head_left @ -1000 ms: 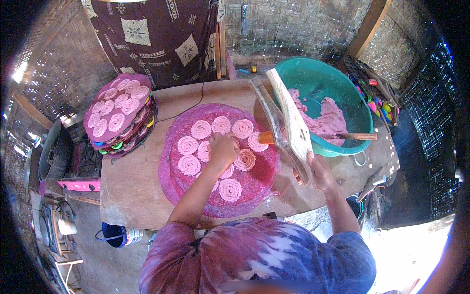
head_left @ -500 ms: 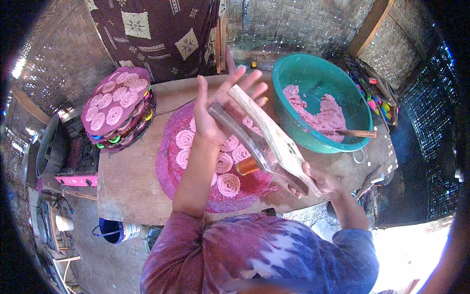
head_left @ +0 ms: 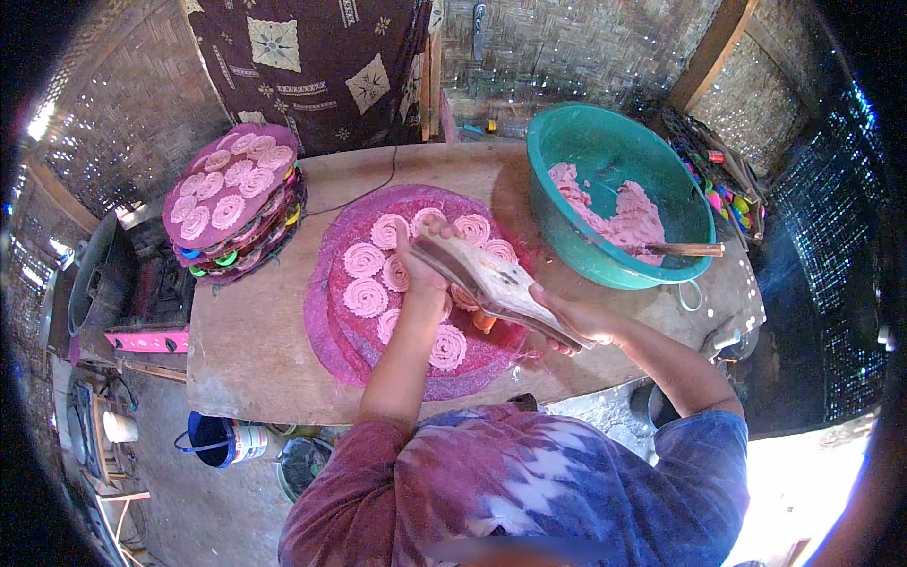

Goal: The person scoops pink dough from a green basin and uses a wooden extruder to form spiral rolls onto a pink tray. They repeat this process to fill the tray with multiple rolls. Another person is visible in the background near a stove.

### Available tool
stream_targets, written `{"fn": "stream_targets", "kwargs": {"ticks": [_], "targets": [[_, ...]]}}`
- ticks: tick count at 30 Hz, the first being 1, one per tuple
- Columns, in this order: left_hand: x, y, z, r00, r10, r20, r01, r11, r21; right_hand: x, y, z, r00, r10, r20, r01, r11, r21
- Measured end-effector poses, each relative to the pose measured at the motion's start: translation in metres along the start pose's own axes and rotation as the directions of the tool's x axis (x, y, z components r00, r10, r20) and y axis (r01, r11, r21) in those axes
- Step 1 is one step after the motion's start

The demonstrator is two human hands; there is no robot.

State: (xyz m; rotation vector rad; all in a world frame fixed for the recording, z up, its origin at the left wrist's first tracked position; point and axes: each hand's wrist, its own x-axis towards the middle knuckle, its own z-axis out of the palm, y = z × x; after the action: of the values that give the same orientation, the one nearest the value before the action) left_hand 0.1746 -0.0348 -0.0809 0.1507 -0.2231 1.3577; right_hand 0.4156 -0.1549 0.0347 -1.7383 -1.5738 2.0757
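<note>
A wooden hand press [head_left: 496, 279], two lever handles with an orange-brown cylinder [head_left: 484, 322] below, is held slantwise over the table by both my hands. My left hand [head_left: 425, 265] is wrapped round its far-left end, and my right hand [head_left: 574, 321] grips the near-right end. The two handles now lie close together. Below is a round purple-pink cloth-like mat [head_left: 326, 331], with several pale pink dough rosettes [head_left: 366, 297] on it. The press and my forearm hide part of the rosettes. What comes out under the cylinder cannot be made out.
A green basin [head_left: 567, 142] with pink dough [head_left: 635, 217] and a wooden stick [head_left: 690, 249] stands at the right. At the far left is a stack of round trays [head_left: 227, 203] topped with rosettes. A thin cord crosses the wooden table [head_left: 246, 350]. A bucket [head_left: 213, 439] is on the floor.
My left hand was spread behind the handles' far end; now its fingers have closed round it. The handles have come together, and the press has moved down toward the mat.
</note>
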Motion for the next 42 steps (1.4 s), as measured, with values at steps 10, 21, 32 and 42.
{"fn": "stream_targets", "kwargs": {"ticks": [10,21,32,42], "targets": [[-0.003,0.002,0.032,0.999,-0.016,0.043,0.016,1.0,-0.012,-0.029,-0.011,0.01,1.0,-0.008,-0.023,0.009,0.999,0.041],[-0.012,-0.007,0.061,0.993,0.002,-0.116,0.002,0.999,0.033,-0.046,-0.01,0.011,0.988,-0.074,-0.139,0.078,0.997,0.02],[0.021,-0.033,0.09,0.948,-0.147,-0.281,0.267,0.849,0.457,-0.043,0.021,-0.006,0.913,-0.167,-0.373,0.21,0.975,0.076],[-0.06,-0.029,-0.015,0.934,-0.245,-0.262,0.234,-0.138,0.962,-0.04,0.03,0.005,0.901,-0.189,-0.391,0.276,0.945,0.177]]}}
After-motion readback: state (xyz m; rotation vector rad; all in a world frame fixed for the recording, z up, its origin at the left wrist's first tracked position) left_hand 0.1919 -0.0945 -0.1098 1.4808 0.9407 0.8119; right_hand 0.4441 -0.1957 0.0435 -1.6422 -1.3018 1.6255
